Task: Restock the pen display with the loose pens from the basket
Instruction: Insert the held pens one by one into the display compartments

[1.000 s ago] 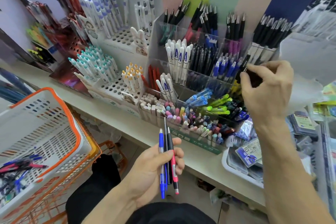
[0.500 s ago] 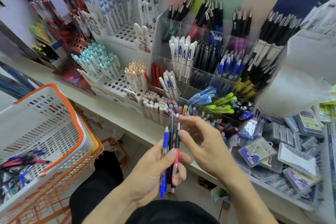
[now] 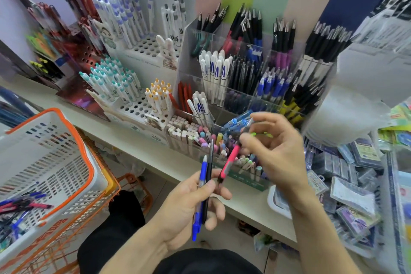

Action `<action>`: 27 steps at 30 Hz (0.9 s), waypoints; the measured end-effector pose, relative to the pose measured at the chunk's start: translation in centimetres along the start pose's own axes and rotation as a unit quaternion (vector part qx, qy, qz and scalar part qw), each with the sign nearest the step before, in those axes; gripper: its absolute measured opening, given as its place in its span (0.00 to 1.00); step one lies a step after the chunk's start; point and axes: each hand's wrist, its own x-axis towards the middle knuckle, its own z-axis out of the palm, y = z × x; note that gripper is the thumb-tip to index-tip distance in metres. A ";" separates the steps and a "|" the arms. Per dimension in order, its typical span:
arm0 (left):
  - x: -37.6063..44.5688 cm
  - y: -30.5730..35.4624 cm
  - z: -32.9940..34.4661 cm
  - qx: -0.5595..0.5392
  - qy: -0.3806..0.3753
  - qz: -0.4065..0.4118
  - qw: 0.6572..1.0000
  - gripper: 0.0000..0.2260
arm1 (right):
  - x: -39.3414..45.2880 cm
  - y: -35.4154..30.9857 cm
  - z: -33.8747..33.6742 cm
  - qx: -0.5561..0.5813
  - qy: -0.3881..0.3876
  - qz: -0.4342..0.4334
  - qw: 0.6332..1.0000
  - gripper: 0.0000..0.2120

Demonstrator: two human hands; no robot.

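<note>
- Head view, starting at the right hand: it hovers just in front of the clear pen display, fingers curled, thumb and fingertips pinched together on the upper end of a pink pen, which slants down and left with its lower tip close to the left hand.
- Left hand sits lower and nearer the body, palm turned up, thumb pressed across a blue pen and a black pen, clamping both against the fingers; the two pens lie side by side, tips pointing up toward the display.
- Both forearms rise from the bottom edge, the right one crossing in from the lower right.
- Behind the hands, the display's compartments hold upright black, blue and white pens; its lowest front row holds short pastel-capped items, partly blurred.
- Left of it, white perforated stands carry teal-capped, yellow-capped and purple-capped pens.
- All of this stands on a pale shelf running across the frame; packets of small goods are heaped at its right end.
- White basket with an orange rim sits at the left, on an orange wire frame; loose blue, pink and dark pens lie in its bottom.
- Back wall shows pastel colour panels.
</note>
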 end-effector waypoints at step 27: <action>-0.7 1.1 -0.5 -0.079 0.055 0.038 0.995 0.15 | 18.8 -7.3 4.1 -0.534 0.086 -0.306 0.783 0.12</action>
